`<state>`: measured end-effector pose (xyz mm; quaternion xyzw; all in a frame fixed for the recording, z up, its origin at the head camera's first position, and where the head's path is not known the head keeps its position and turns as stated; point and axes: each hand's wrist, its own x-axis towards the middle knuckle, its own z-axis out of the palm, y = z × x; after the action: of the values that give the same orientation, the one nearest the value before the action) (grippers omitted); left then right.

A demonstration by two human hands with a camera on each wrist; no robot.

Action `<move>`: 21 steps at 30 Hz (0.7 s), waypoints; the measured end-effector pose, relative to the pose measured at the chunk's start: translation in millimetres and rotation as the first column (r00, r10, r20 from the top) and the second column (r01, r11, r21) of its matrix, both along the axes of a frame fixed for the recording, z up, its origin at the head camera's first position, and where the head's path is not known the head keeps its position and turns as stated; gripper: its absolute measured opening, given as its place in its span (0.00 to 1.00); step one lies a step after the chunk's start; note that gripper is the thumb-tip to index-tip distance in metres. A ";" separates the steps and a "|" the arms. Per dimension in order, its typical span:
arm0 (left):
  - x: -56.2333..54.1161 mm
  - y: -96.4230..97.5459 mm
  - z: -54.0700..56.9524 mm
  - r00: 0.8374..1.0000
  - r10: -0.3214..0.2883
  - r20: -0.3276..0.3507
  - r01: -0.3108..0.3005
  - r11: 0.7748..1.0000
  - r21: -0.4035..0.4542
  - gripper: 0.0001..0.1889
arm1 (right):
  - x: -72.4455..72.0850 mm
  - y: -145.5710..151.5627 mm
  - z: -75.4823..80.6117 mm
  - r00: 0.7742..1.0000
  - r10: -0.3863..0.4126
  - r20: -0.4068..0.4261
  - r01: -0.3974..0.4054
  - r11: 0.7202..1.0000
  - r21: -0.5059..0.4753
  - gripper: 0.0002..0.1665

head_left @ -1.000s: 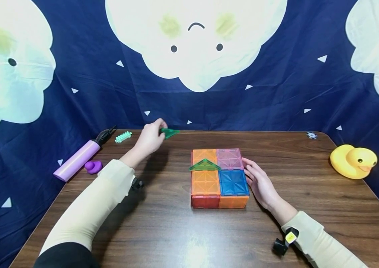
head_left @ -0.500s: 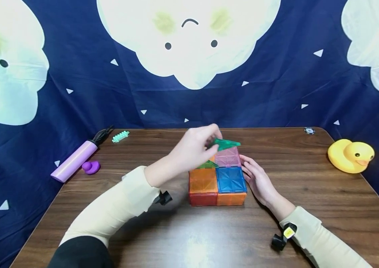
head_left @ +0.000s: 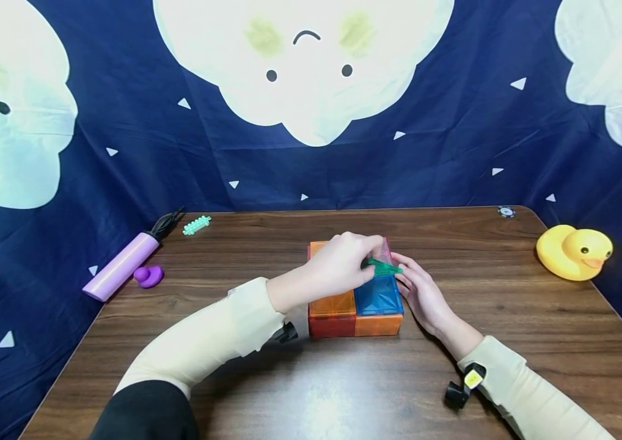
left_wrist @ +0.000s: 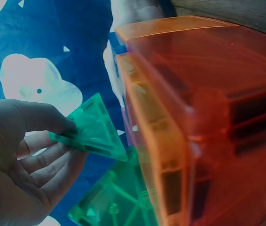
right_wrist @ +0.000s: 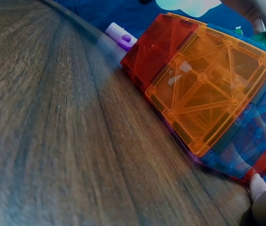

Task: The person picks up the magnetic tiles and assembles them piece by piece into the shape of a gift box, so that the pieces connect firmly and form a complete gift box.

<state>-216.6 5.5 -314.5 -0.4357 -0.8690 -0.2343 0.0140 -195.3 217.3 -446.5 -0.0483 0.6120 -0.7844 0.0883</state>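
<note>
My left hand [head_left: 338, 263] pinches a green triangular magnetic tile [left_wrist: 93, 132] between thumb and fingers, just above the top of a low box of translucent magnetic tiles [head_left: 333, 304]. The box shows orange, red, blue and pink square panels. Another green triangular tile [left_wrist: 119, 202] stands on the box top; in the head view my left hand hides it. On the box's right side, my right hand [head_left: 426, 296] rests with its fingers loosely extended, fingertips against the wall near the blue tile [head_left: 378, 299].
A pink pump [head_left: 124, 266], a small purple duck [head_left: 148, 277] and a mint-green bumpy toy [head_left: 197, 225] lie at the left. A yellow rubber duck [head_left: 574, 252] sits at the right edge, and a poker chip [head_left: 506, 211] lies near the back right.
My left hand has carried the green triangular tile from the table's back left over to the box and lowered it toward the right part of the top. My right hand has stayed at the side.
</note>
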 end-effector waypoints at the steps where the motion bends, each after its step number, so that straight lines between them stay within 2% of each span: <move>1: -0.8 0.7 -1.3 1.000 0.005 -0.001 -0.005 1.000 -0.006 0.07 | 0.0 -0.1 0.1 1.000 -0.002 0.003 0.002 1.000 0.000 0.32; 7: -5.4 3.3 -6.8 1.000 0.020 -0.001 -0.020 0.999 -0.028 0.07 | 0.9 -0.8 1.1 1.000 -0.009 0.015 0.009 1.000 -0.007 0.32; 14: -6.4 4.5 -7.2 0.998 0.056 -0.031 -0.059 0.993 -0.100 0.06 | 1.2 -1.0 1.7 1.000 -0.007 0.022 0.007 1.000 -0.005 0.33; 21: -8.7 4.2 -6.1 0.998 0.064 0.028 -0.061 0.995 -0.078 0.06 | 2.0 -0.2 2.4 1.000 -0.008 0.022 0.008 1.000 -0.005 0.32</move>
<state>-225.3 9.7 -320.6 -0.4049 -0.8907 -0.2066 -0.0085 -193.4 217.1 -444.0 -0.0374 0.6094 -0.7867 0.0918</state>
